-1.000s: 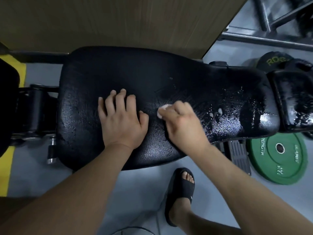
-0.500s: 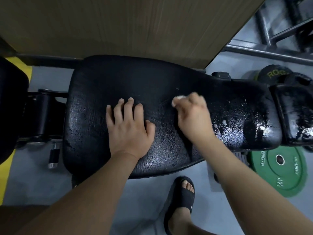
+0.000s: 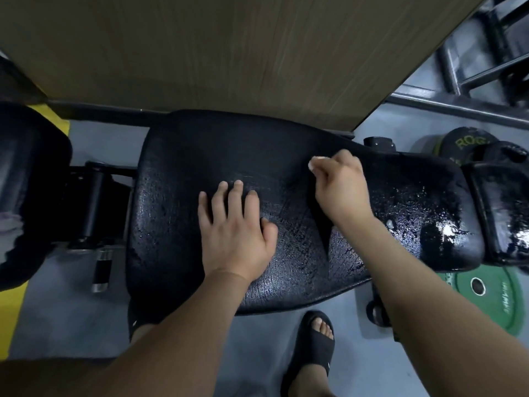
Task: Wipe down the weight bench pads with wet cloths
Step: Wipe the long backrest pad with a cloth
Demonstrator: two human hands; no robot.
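Most of the white cloth [image 3: 315, 162] is hidden inside the right hand [image 3: 342, 190], which is clenched around it near the far edge of the black bench pad [image 3: 183, 156]. The left hand [image 3: 234, 227] is laid flat on the pad, fingers straight. "ROG" is read on a black weight plate [image 3: 465, 141], partly covered by a second pad [image 3: 503, 213]. Lettering on the green weight plate [image 3: 495, 299] cannot be made out.

The small white cloth [image 3: 313, 162] is almost wholly hidden inside the curled right hand [image 3: 342, 190], only a pale edge showing. The right forearm [image 3: 429, 296] and the black cracked-vinyl bench pad [image 3: 200, 150] cover part of the round green rubber weight plate [image 3: 492, 310], whose lettering is too blurred to read.
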